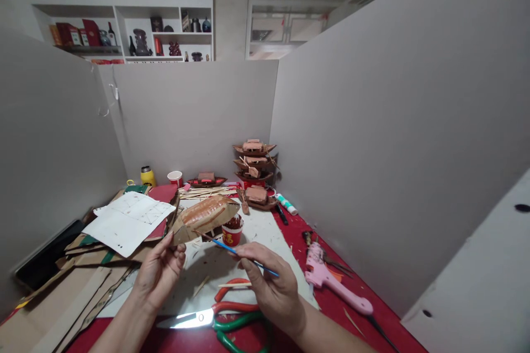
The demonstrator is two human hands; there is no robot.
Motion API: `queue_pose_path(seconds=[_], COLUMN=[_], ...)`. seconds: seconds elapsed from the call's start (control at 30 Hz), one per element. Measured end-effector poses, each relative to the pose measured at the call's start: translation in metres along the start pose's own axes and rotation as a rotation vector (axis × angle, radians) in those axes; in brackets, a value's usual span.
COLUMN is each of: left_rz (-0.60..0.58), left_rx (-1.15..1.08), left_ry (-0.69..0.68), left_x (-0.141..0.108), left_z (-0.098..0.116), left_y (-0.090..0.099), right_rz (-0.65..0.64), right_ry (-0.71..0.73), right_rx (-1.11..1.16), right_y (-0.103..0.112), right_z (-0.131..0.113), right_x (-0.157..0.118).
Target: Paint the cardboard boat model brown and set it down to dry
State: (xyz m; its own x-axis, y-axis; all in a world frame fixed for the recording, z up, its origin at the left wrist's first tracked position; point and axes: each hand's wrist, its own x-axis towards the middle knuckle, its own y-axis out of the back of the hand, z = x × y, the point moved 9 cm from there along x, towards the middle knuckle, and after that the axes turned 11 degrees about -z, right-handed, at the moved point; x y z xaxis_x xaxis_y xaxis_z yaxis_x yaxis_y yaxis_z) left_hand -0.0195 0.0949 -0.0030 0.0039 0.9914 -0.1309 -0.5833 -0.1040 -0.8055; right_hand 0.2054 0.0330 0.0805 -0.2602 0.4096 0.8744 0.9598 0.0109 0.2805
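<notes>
A yellow bottle stands near a grey partition, below white shelves.

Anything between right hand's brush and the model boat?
Nothing visible. The blue brush in the right hand extends to the side of the model boat; the red cup appears behind the brush, not blocking.

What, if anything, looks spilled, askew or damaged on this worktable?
Only mess stands out: dark reddish-brown smears crust the rim of the red cup, and scraps litter the pale sheet around it, which looks untidy. Nothing appears clearly broken.
</notes>
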Motion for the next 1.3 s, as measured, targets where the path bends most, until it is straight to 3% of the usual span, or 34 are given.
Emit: queue_pose_path(seconds=[0.17,0.43,0.7,0.83,1.03,1.3], left_rz=[-0.010,-0.022,-0.018,-0.034,-0.003,0.005], left_rx=[-0.001,-0.009,-0.023,-0.015,0.002,0.007], left_ry=[-0.008,-0.053,-0.067,-0.065,-0.033,-0.027], left_x=[-0.001,0.001,0.002,0.003,0.001,0.002], left_z=[0.002,0.009,0.010,0.010,0.004,0.002], left_y=[-0.002,0.000,0.002,0.001,0.002,0.001], right_rz=[0.037,0.206,0.278,0.219,0.048,-0.073], right_ry=[-0.028,-0.202,-0.232,-0.184,0.013,0.088], right_rx=[0.004,-0.055,-0.149,-0.144,-0.107,-0.046], right_y=[0.007,0.032,0.042,0.034,0.009,-0.013], right_z=[0.010,0.034,0.041,0.034,0.005,-0.015], right_x=[-0.004,-0.014,-0.020,-0.017,-0.006,0.001])
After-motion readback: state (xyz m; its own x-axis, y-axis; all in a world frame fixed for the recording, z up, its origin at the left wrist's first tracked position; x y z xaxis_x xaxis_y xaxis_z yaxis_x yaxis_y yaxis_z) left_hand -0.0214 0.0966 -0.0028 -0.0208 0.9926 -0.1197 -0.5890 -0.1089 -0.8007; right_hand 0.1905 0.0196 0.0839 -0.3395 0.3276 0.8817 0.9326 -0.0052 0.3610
